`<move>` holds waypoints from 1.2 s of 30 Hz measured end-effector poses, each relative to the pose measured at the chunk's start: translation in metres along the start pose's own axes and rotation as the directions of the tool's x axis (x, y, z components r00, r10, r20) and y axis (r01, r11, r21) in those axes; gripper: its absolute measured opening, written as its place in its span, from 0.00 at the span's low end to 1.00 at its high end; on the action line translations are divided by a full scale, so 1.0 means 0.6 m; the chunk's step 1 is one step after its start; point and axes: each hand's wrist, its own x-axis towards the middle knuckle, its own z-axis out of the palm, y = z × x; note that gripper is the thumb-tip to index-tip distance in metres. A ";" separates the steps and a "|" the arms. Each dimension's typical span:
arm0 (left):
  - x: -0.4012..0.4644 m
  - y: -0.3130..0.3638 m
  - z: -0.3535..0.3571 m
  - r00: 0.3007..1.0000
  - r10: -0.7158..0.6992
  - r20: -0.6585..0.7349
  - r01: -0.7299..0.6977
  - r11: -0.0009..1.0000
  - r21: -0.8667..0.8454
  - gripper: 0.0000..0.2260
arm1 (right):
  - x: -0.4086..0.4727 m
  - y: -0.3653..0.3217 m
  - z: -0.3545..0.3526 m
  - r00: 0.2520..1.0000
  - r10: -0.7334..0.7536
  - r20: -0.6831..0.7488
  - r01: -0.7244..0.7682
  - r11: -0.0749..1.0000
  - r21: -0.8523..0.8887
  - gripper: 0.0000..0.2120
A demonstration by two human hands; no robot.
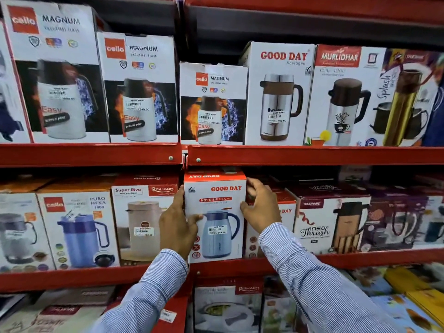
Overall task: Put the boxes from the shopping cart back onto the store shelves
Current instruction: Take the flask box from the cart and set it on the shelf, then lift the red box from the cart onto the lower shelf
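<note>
A white and red Good Day box (217, 236) with a blue flask pictured on it stands upright at the front edge of the middle red shelf (348, 259). My left hand (177, 224) grips its left side, thumb on the front face. My right hand (260, 207) holds its right edge, fingers curled around the upper right corner. Both sleeves are striped blue and white. The box sits between a Rishabh Super Riva box (144, 219) on its left and another Good Day box (284, 222) on its right, which it partly hides. The shopping cart is out of view.
The upper shelf carries Cello Magnum boxes (139, 87), a Good Day box (278, 92) and a Murlidhar box (343, 94). A Cello Puro Hexa box (79, 231) and a Trueware box (331, 224) share the middle shelf. More boxes (225, 306) fill the bottom shelf.
</note>
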 end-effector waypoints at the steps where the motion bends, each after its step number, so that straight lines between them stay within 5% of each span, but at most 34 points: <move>1: 0.003 -0.002 0.004 1.000 0.003 -0.008 -0.002 1.000 0.009 0.35 | 0.007 0.003 0.004 1.000 0.001 -0.003 -0.001 1.000 -0.024 0.32; 10: 0.015 -0.032 0.040 0.995 -0.079 0.056 0.079 0.997 -0.002 0.34 | 0.025 0.027 0.024 1.000 -0.015 0.006 0.016 0.952 -0.306 0.25; 14: 0.009 -0.039 0.045 0.990 -0.085 0.111 0.083 0.996 0.023 0.35 | 0.010 0.028 0.027 0.991 -0.128 0.048 0.136 0.889 -0.437 0.22; 19: -0.034 -0.030 0.025 0.989 0.113 0.098 -0.121 0.990 0.075 0.38 | -0.032 0.061 0.032 0.969 -0.242 0.054 0.230 0.800 -0.555 0.38; 23: -0.111 -0.033 0.008 0.942 0.249 0.223 -0.306 0.912 0.272 0.38 | -0.099 0.098 0.038 0.937 -0.345 0.047 0.290 0.701 -0.652 0.40; 31: -0.303 -0.096 0.011 0.868 0.094 0.488 -0.355 0.805 0.476 0.39 | -0.278 0.208 0.066 0.955 -0.234 0.185 0.296 0.680 -0.671 0.41; 36: -0.455 -0.152 0.017 0.761 -0.146 0.632 -0.211 0.866 0.454 0.39 | -0.410 0.323 0.103 0.943 -0.006 0.332 0.242 0.695 -0.677 0.40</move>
